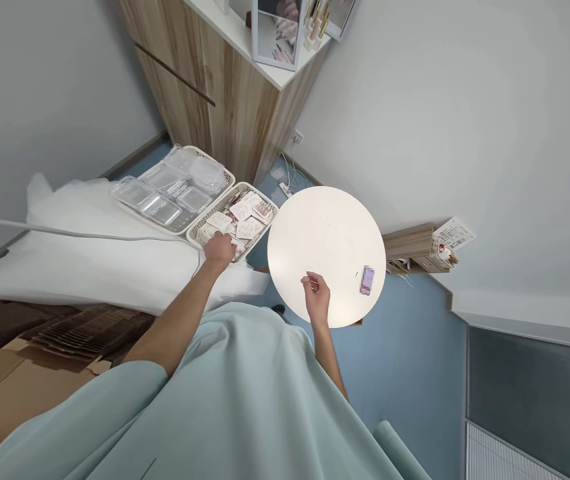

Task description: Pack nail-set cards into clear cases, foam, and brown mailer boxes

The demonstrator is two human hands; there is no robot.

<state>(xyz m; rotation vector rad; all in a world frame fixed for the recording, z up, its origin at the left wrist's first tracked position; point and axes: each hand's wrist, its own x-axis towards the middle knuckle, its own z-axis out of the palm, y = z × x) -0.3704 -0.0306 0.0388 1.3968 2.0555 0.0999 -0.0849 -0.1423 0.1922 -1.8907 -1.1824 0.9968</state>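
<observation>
My left hand (220, 249) reaches into the near end of a cream plastic basket (271, 229) holding many small printed cards (249, 228). Its fingers curl down among the cards; what they grip, if anything, is hidden. Over the round white table (327, 227) hovers my right hand (317, 295), fingers loosely bent, thumb and forefinger slightly apart, with nothing visible between them. A small purple item (367, 280), blurred out, lies on the table to the right of that hand.
Left of the cards, a second basket (229, 177) contains clear plastic boxes (165, 195). White sheeting (95, 257) and cardboard (29, 383) lie at left, crossed by a pale cable (89, 233). A wooden cabinet (225, 87) stands behind; a small shelf (412, 245) stands right of the table.
</observation>
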